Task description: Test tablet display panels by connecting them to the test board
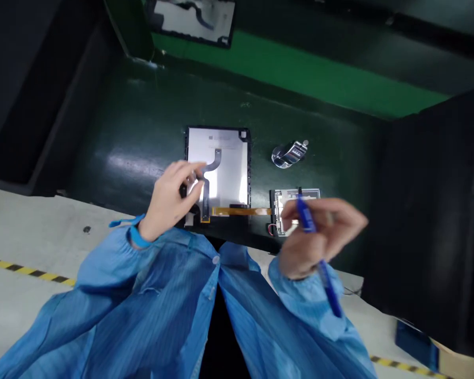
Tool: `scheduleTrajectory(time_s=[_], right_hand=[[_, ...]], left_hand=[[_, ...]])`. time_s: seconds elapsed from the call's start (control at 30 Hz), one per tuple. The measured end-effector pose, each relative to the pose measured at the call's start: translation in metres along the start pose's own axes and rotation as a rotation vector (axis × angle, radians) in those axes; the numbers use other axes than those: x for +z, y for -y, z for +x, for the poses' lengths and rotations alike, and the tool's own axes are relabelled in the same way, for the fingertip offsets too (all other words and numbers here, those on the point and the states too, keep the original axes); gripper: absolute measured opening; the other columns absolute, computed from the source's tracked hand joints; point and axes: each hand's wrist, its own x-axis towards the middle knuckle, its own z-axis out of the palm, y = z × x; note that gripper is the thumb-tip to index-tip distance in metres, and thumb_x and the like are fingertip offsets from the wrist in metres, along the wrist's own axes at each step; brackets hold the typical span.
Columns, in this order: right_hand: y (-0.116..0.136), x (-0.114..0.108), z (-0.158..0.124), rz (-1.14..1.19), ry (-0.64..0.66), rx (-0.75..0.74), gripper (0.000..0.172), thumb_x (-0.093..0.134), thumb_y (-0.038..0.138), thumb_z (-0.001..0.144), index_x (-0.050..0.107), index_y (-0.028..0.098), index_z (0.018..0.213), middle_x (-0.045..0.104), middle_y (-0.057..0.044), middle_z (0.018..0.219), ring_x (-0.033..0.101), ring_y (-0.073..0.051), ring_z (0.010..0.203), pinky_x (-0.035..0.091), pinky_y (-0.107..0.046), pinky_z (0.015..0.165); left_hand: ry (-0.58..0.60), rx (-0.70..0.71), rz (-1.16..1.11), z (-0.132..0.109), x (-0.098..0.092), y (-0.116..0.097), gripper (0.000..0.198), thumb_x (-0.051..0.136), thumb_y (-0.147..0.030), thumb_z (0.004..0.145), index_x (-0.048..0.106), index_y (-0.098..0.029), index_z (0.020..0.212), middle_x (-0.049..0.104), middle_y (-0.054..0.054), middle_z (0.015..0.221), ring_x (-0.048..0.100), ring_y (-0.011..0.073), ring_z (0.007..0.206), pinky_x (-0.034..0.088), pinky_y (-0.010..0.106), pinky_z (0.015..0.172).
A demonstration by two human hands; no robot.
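Observation:
My left hand [174,197] is over the left side of a flat panel [229,163] with a silvery back and black frame, its thumb and fingers apart near a dark flex cable [206,197]. Whether the fingertips touch the cable cannot be told. An orange ribbon cable [245,211] runs from the panel's lower edge to a small circuit board in a clear holder [279,202]. My right hand [319,234], slightly blurred, grips a blue pen [307,217] above that board and partly hides it.
A shiny metal tally counter [290,154] stands on the dark green table [142,121] behind the board. Another panel [193,20] lies on a ledge at the far edge. Dark walls [426,210] rise at the left and right sides.

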Motion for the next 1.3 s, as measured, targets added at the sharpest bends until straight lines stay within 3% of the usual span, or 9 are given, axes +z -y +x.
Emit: scheduleTrajectory(time_s=[0.03, 0.1, 0.17, 0.27, 0.37, 0.47, 0.57, 0.9, 1.3], right_hand=[[0.002, 0.008, -0.007, -0.001, 0.12, 0.034, 0.028, 0.053, 0.054, 0.097, 0.059, 0.028, 0.107, 0.061, -0.001, 0.077, 0.052, -0.014, 0.056, 0.039, -0.028, 0.051], [-0.003, 0.023, -0.016, -0.04, 0.391, 0.176, 0.024, 0.059, 0.047, 0.094, 0.06, 0.024, 0.087, 0.058, 0.002, 0.067, 0.05, -0.012, 0.052, 0.038, -0.026, 0.051], [-0.017, 0.036, -0.019, -0.084, 0.508, 0.32, 0.029, 0.063, 0.042, 0.09, 0.052, 0.022, 0.073, 0.051, 0.005, 0.056, 0.045, -0.01, 0.048, 0.035, -0.024, 0.05], [-0.036, 0.048, -0.019, -0.088, 0.493, 0.418, 0.035, 0.066, 0.042, 0.085, 0.044, 0.022, 0.069, 0.044, 0.008, 0.053, 0.041, -0.008, 0.047, 0.033, -0.022, 0.049], [-0.039, 0.05, -0.019, -0.074, 0.491, 0.388, 0.038, 0.064, 0.042, 0.087, 0.04, 0.022, 0.066, 0.041, 0.008, 0.051, 0.036, -0.008, 0.045, 0.029, -0.022, 0.046], [-0.029, 0.047, -0.018, -0.123, 0.436, 0.34, 0.038, 0.061, 0.041, 0.09, 0.039, 0.023, 0.065, 0.039, 0.008, 0.05, 0.034, -0.008, 0.044, 0.027, -0.022, 0.046], [-0.021, 0.047, -0.017, -0.168, 0.423, 0.32, 0.039, 0.061, 0.041, 0.09, 0.038, 0.023, 0.065, 0.038, 0.008, 0.051, 0.033, -0.008, 0.044, 0.028, -0.023, 0.046], [-0.026, 0.058, -0.014, -0.179, 0.472, 0.274, 0.037, 0.059, 0.033, 0.091, 0.038, 0.022, 0.062, 0.034, 0.008, 0.052, 0.033, -0.008, 0.046, 0.029, -0.022, 0.048], [-0.033, 0.075, -0.025, -0.347, 0.613, 0.124, 0.034, 0.053, 0.025, 0.089, 0.033, 0.022, 0.061, 0.033, 0.007, 0.048, 0.034, -0.008, 0.042, 0.032, -0.022, 0.049]], left_hand=[[-0.059, 0.049, 0.178, 0.008, 0.005, 0.006, 0.034, 0.054, -0.027, 0.093, 0.063, -0.017, 0.124, 0.067, 0.009, 0.107, 0.061, 0.0219, 0.094, 0.05, 0.041, 0.091], [-0.058, 0.082, 0.393, 0.021, 0.018, 0.016, 0.037, 0.056, -0.03, 0.093, 0.06, -0.014, 0.126, 0.063, 0.012, 0.115, 0.059, 0.026, 0.103, 0.048, 0.044, 0.095], [-0.008, 0.071, 0.488, 0.027, 0.028, 0.021, 0.041, 0.062, -0.037, 0.092, 0.059, -0.013, 0.124, 0.061, 0.015, 0.118, 0.058, 0.0304, 0.108, 0.047, 0.046, 0.097], [0.067, 0.037, 0.53, 0.028, 0.031, 0.018, 0.043, 0.063, -0.043, 0.091, 0.059, -0.012, 0.12, 0.06, 0.017, 0.119, 0.058, 0.0348, 0.112, 0.048, 0.047, 0.095], [0.111, 0.028, 0.556, 0.025, 0.025, 0.016, 0.041, 0.054, -0.039, 0.096, 0.057, -0.011, 0.125, 0.057, 0.021, 0.133, 0.052, 0.0386, 0.127, 0.044, 0.052, 0.102], [0.135, 0.09, 0.585, 0.022, 0.018, 0.024, 0.052, 0.044, -0.038, 0.1, 0.044, -0.012, 0.144, 0.039, 0.023, 0.156, 0.031, 0.0387, 0.148, 0.024, 0.062, 0.117], [0.173, 0.147, 0.566, 0.021, 0.012, 0.039, 0.06, 0.039, -0.04, 0.101, 0.03, -0.016, 0.155, 0.028, 0.019, 0.164, 0.02, 0.0349, 0.153, 0.01, 0.065, 0.121], [0.224, 0.156, 0.506, 0.019, -0.019, 0.064, 0.069, 0.031, -0.054, 0.101, 0.024, -0.017, 0.158, 0.022, 0.017, 0.166, 0.014, 0.0337, 0.155, 0.004, 0.062, 0.122], [0.221, 0.114, 0.472, 0.017, -0.017, 0.061, 0.064, 0.037, -0.047, 0.101, 0.025, -0.02, 0.158, 0.021, 0.012, 0.167, 0.011, 0.0317, 0.155, 0.002, 0.06, 0.124]])
